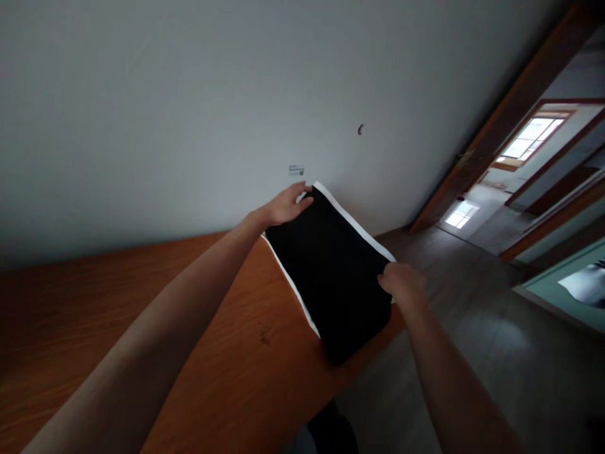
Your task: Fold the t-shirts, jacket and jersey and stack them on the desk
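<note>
Bare forearms are filling the foreground: the left forearm (155, 328) is running long and nearly straight from the lower left corner toward the centre of the frame, while the right forearm (454, 372) is slanting up and leftward from the lower right. The left hand (283, 206) is pointing rightward just above the centre, its back facing the camera, with thumb and forefinger lying a little apart at the upper left corner of the cloth (331, 265); whether that grip is pinching or only touching, I cannot tell. The right hand (401, 280) is bending inward at right of centre, its thumb lying over the cloth's right corner and its fingers curling mostly out of sight, so this grip is looking narrow and is holding the cloth's edge.

The cloth, black with white edging (350, 217) showing along its upper right and left sides, is lying right of centre over the end of the tabletop (227, 347), its top corner showing against the wall (165, 126). The brown tabletop is stretching across the lower left. On the wall, a small label (296, 170) is sitting just above the left hand, and a dark mark (360, 130) is showing farther right. A door (510, 120) is leaning diagonally through the upper right, and grey floor (491, 353) is spreading below it.
</note>
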`<state>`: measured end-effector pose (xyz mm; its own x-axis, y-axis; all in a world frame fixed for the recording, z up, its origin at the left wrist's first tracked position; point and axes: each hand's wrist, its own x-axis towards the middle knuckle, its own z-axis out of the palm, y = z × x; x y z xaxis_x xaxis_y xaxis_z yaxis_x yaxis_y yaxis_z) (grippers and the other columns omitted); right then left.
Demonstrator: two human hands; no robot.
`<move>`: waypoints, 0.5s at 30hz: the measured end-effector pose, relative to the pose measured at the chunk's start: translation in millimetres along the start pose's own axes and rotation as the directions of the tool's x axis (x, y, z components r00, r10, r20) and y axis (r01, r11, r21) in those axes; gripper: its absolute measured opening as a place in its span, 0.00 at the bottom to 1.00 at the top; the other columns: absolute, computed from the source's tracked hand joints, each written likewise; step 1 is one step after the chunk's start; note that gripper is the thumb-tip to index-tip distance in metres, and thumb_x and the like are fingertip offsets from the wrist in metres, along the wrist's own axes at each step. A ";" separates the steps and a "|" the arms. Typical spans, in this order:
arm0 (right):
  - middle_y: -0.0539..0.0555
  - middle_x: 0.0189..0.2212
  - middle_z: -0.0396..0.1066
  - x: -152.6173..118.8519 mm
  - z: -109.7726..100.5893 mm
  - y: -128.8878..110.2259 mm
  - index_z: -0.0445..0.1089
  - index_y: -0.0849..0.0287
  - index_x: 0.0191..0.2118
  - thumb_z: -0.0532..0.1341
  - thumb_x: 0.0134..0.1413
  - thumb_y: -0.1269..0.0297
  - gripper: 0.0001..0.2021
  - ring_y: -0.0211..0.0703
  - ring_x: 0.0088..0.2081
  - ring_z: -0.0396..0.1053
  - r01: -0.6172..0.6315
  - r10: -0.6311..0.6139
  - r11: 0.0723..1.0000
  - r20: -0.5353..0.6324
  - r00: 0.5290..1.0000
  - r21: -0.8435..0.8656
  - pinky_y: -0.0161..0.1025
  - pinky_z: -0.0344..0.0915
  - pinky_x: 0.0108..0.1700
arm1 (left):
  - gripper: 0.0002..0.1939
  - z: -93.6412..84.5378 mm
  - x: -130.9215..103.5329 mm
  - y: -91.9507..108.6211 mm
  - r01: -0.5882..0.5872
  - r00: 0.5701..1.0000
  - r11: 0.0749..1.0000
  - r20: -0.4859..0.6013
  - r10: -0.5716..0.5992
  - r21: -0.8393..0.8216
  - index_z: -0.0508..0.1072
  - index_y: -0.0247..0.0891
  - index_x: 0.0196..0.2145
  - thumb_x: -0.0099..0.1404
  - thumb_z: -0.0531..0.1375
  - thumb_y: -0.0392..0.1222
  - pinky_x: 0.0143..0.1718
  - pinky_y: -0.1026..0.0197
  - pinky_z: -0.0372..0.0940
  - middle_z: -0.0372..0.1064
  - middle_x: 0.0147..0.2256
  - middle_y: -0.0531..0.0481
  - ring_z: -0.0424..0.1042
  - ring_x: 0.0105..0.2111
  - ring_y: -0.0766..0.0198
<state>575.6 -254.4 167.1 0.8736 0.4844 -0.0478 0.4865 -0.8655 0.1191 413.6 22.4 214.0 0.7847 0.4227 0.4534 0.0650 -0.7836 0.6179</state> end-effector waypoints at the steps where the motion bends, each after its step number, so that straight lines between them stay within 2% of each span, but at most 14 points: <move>1: 0.72 0.45 0.77 1.0 14.8 4.8 0.77 0.67 0.48 0.61 0.62 0.62 0.15 0.63 0.48 0.77 0.006 -0.006 1.000 0.009 1.000 -0.012 0.50 0.72 0.44 | 0.24 9.1 -16.7 1.1 -0.063 0.995 0.997 0.078 0.060 0.035 0.68 0.36 0.62 0.71 0.56 0.47 0.65 0.45 0.57 0.57 0.68 0.38 0.60 0.66 0.48; 3: 0.71 0.44 0.76 -5.7 46.0 8.6 0.77 0.66 0.48 0.61 0.63 0.58 0.17 0.63 0.46 0.77 0.115 -0.116 0.993 -0.042 0.992 -0.017 0.52 0.72 0.43 | 0.19 22.4 -63.2 -4.4 -0.141 0.967 0.985 0.227 0.115 0.099 0.73 0.39 0.56 0.71 0.55 0.46 0.66 0.44 0.56 0.63 0.65 0.42 0.61 0.66 0.49; 4: 0.70 0.44 0.76 -12.2 60.6 7.1 0.77 0.65 0.47 0.60 0.63 0.57 0.17 0.63 0.45 0.77 0.175 -0.175 0.985 -0.065 0.982 -0.013 0.52 0.72 0.42 | 0.17 27.0 -91.1 -10.8 -0.136 0.958 0.982 0.270 0.097 0.129 0.75 0.40 0.53 0.71 0.55 0.45 0.66 0.44 0.57 0.64 0.64 0.42 0.62 0.66 0.49; 6: 0.69 0.42 0.75 -28.1 84.4 -2.8 0.77 0.63 0.44 0.60 0.62 0.58 0.14 0.60 0.42 0.77 0.302 -0.298 0.953 -0.117 0.947 0.019 0.51 0.71 0.39 | 0.15 32.5 -151.7 -28.4 -0.050 0.965 0.979 0.263 -0.005 0.200 0.76 0.40 0.50 0.71 0.54 0.44 0.65 0.44 0.58 0.64 0.65 0.42 0.65 0.63 0.50; 8: 0.68 0.42 0.74 -44.7 100.1 -20.8 0.77 0.62 0.43 0.60 0.62 0.60 0.12 0.59 0.42 0.76 0.438 -0.418 0.895 -0.187 0.889 0.085 0.49 0.71 0.40 | 0.15 32.8 -213.7 -47.8 0.078 0.973 0.960 0.189 -0.132 0.269 0.76 0.41 0.50 0.71 0.54 0.45 0.65 0.43 0.59 0.65 0.64 0.42 0.66 0.62 0.50; 10: 0.66 0.45 0.73 -60.3 109.3 -44.9 0.76 0.60 0.44 0.58 0.63 0.63 0.11 0.58 0.45 0.74 0.584 -0.534 0.798 -0.273 0.800 0.150 0.50 0.70 0.44 | 0.18 27.0 -272.4 -63.4 0.198 0.969 0.933 0.082 -0.232 0.300 0.75 0.40 0.52 0.73 0.51 0.47 0.64 0.45 0.61 0.65 0.63 0.39 0.67 0.61 0.50; 12: 0.65 0.49 0.72 -75.4 116.0 -72.4 0.75 0.59 0.47 0.57 0.65 0.63 0.11 0.56 0.49 0.72 0.703 -0.625 0.684 -0.343 0.702 0.194 0.50 0.68 0.48 | 0.20 14.5 -324.8 -72.4 0.260 0.963 0.906 -0.019 -0.269 0.334 0.74 0.39 0.53 0.74 0.50 0.49 0.64 0.46 0.61 0.66 0.62 0.38 0.68 0.61 0.50; 15: 0.64 0.53 0.71 -100.5 128.4 -115.2 0.73 0.59 0.52 0.56 0.67 0.61 0.14 0.57 0.53 0.70 0.815 -0.705 0.531 -0.412 0.577 0.232 0.52 0.67 0.54 | 0.20 -13.6 -389.6 -73.7 0.339 0.941 0.860 -0.126 -0.315 0.382 0.75 0.41 0.53 0.74 0.49 0.49 0.63 0.47 0.63 0.69 0.60 0.40 0.69 0.59 0.51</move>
<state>433.9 -219.7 30.9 0.1544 0.9423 0.2969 0.9739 -0.0946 -0.2061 94.7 -78.3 0.6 0.6404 0.7015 0.3128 0.5571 -0.7046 0.4395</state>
